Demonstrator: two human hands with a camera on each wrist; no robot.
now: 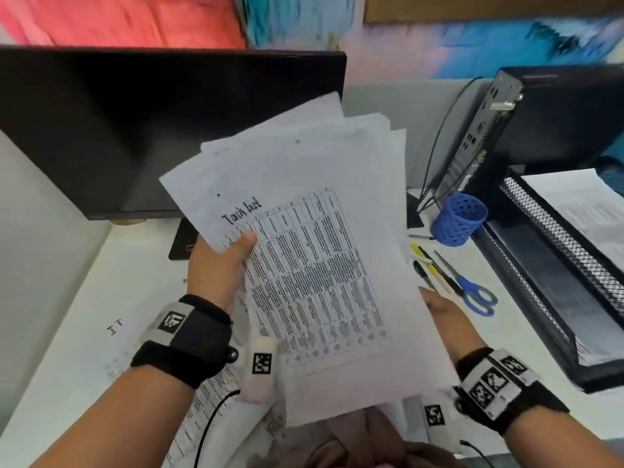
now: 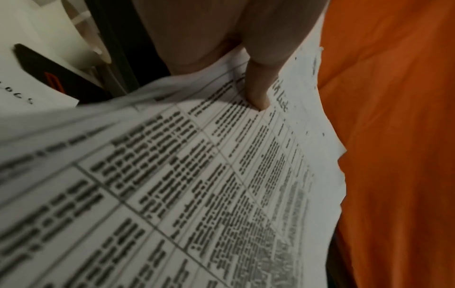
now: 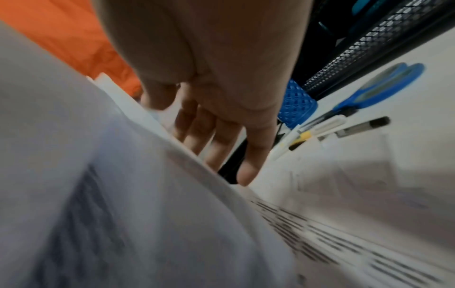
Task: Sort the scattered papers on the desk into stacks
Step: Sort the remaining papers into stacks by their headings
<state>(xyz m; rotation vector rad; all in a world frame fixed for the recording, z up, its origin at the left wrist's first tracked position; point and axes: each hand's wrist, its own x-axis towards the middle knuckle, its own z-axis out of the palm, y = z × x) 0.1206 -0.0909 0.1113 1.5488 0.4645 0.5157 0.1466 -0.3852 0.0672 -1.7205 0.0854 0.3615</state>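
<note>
I hold a fanned sheaf of white papers point(image 1: 304, 231) up over the desk; its top sheet is a printed table headed "Task List". My left hand point(image 1: 233, 251) grips the sheaf's left edge, thumb point(image 2: 258, 91) pressed on the top sheet point(image 2: 221, 175) and fingers hidden beneath. My right hand point(image 1: 439, 309) is at the sheaf's right edge, mostly hidden behind it. In the right wrist view its fingers point(image 3: 221, 136) lie straight beneath the sheets point(image 3: 123, 194). More printed papers point(image 1: 111, 349) lie loose on the desk at the lower left and under the sheaf point(image 3: 344, 194).
A dark monitor point(image 1: 152, 130) stands behind on the left, with a black flat device point(image 1: 182, 244) at its foot. To the right are a blue pen cup point(image 1: 459, 219), pens point(image 1: 429, 265), blue scissors point(image 1: 476, 292), a black mesh tray point(image 1: 557, 248) holding papers, and a computer case point(image 1: 540, 113).
</note>
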